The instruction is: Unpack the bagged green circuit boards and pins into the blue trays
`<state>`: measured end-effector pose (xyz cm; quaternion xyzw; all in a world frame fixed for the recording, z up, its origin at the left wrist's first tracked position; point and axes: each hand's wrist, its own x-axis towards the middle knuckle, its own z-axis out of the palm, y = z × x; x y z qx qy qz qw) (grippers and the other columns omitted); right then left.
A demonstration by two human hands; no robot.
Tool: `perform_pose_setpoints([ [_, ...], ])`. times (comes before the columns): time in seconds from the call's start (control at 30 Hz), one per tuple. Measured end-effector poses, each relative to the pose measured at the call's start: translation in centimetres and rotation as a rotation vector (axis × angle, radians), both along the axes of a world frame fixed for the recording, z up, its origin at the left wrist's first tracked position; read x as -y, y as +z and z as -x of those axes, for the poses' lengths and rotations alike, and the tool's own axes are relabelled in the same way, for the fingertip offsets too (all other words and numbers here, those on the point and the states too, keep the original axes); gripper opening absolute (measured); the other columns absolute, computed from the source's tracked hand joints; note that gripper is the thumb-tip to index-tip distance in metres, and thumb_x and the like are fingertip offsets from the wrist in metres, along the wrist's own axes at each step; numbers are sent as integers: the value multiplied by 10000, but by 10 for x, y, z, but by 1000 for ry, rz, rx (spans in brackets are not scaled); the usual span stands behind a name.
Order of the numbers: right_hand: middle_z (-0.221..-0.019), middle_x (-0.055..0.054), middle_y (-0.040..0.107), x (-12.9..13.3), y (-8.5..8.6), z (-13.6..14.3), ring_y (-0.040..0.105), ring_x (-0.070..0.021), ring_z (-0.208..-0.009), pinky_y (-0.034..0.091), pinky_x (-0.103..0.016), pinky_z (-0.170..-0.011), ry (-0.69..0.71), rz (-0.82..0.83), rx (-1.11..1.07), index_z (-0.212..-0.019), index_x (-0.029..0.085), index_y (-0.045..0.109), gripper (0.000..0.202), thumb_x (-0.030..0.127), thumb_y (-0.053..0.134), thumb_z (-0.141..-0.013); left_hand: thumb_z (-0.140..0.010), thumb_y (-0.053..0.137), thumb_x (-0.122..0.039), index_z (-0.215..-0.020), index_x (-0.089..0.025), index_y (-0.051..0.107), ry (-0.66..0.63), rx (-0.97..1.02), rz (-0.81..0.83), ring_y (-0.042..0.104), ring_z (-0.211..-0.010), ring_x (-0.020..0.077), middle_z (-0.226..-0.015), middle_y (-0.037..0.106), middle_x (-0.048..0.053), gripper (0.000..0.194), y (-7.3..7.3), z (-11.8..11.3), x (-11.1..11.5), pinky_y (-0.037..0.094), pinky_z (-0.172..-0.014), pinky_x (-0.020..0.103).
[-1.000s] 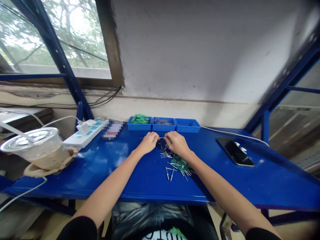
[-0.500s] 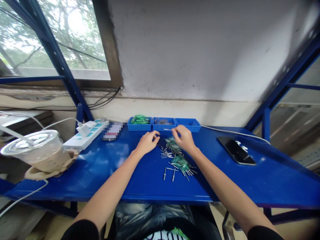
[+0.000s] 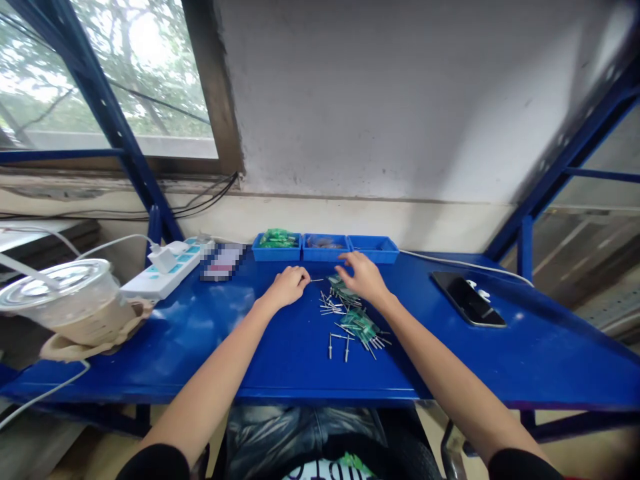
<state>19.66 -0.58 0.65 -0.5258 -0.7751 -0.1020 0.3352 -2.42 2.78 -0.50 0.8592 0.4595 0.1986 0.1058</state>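
My left hand (image 3: 290, 285) is closed in a pinch on a thin silver rivet (image 3: 316, 280), which points right from the fingertips just above the table. My right hand (image 3: 364, 275) hovers in front of the bins, thumb and fingers apart, with nothing visible in it. Beneath and beside it lie small green plastic packets (image 3: 363, 323) and a scatter of loose rivets (image 3: 331, 304). Nearer the table's front edge, a few rivets (image 3: 347, 348) lie apart from the pile.
Three blue bins line the back: one with green packets (image 3: 278, 239), one with brownish contents (image 3: 325, 243), and a right bin (image 3: 375, 251). A phone (image 3: 470, 300) with white earbuds lies right. Left are a power strip (image 3: 170, 275) and a lidded drink cup (image 3: 75, 307).
The rivet that was at my right fingertips is now in my left hand. My right fingers have spread, while my left fingers have closed. The camera view has shifted slightly.
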Motion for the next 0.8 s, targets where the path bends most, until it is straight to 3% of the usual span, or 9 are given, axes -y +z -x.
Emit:
perform_pose_setpoints([
  [0.13,-889,-65,602,6,-2,28,534,-187,-849,402,-291,-758,187,-15,136,-969,201,583,155,276,493,-869,-885,373,-228,-794,-186,541,-91,106,-72,503,-837,203,-848,606,52,196,4,-7,4,395,-796,341],
  [0.3,-808,-50,603,7,-5,27,530,-165,-785,376,-263,-714,178,-31,147,-890,197,583,168,262,430,-910,-911,341,-264,-773,-190,531,-139,178,-68,503,-815,195,-809,595,40,246,11,-11,11,401,-777,333],
  [0.47,-806,-55,612,8,-3,23,541,-165,-780,366,-253,-671,136,-12,57,-874,191,579,191,282,415,-917,-872,453,-289,-886,-203,532,-147,347,-92,522,-830,169,-833,583,18,118,12,-12,16,418,-771,293],
  [0.67,-809,-41,621,10,-4,25,558,-159,-772,386,-249,-678,180,-2,-30,-965,200,566,168,304,455,-895,-903,378,-294,-847,-202,541,-95,284,-73,530,-832,173,-820,592,25,195,15,-13,19,421,-772,299],
  [0.8,-830,-50,633,7,2,20,565,-163,-797,394,-254,-704,189,-36,8,-905,204,582,183,293,421,-905,-922,333,-316,-922,-209,565,-113,260,-36,538,-869,177,-863,618,30,255,13,-14,17,418,-811,304],
])
